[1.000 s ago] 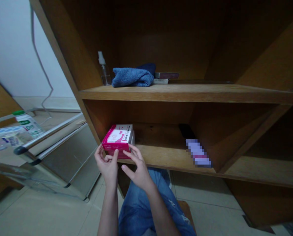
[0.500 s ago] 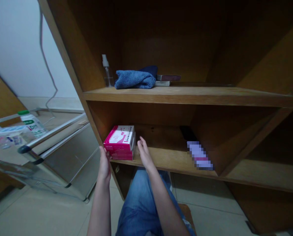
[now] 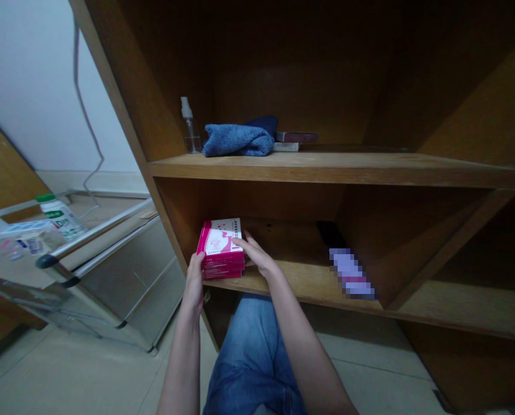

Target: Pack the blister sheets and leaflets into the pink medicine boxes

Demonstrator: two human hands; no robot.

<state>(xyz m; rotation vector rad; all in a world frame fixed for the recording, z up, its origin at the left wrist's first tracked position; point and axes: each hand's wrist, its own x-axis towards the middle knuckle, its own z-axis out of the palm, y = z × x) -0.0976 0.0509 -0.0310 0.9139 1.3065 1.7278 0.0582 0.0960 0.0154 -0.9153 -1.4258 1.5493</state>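
Note:
A stack of pink-and-white cardboard boxes (image 3: 221, 265) sits at the left end of the lower shelf, close to its front edge. My left hand (image 3: 194, 279) presses against the stack's left side, its thumb at the front left corner and its other fingers mostly hidden. On the opposite side, my right hand (image 3: 256, 253) holds the stack's right face, with the thumb over the top box and the other fingers behind the right edge. The boxes are clasped between both hands and appear to rest on the shelf board (image 3: 283, 279).
On the upper shelf are a clear spray bottle (image 3: 191, 129), a folded blue towel (image 3: 239, 140) and two flat boxes (image 3: 289, 141). A dark object with a blurred patch (image 3: 351, 274) lies lower right. A metal-framed cart (image 3: 110, 248) at left carries a green-capped white bottle (image 3: 62, 216).
The box stack has shifted slightly right, away from the left side panel. My right hand, apart from the boxes before, has closed on their right side; my left hand moved right with them.

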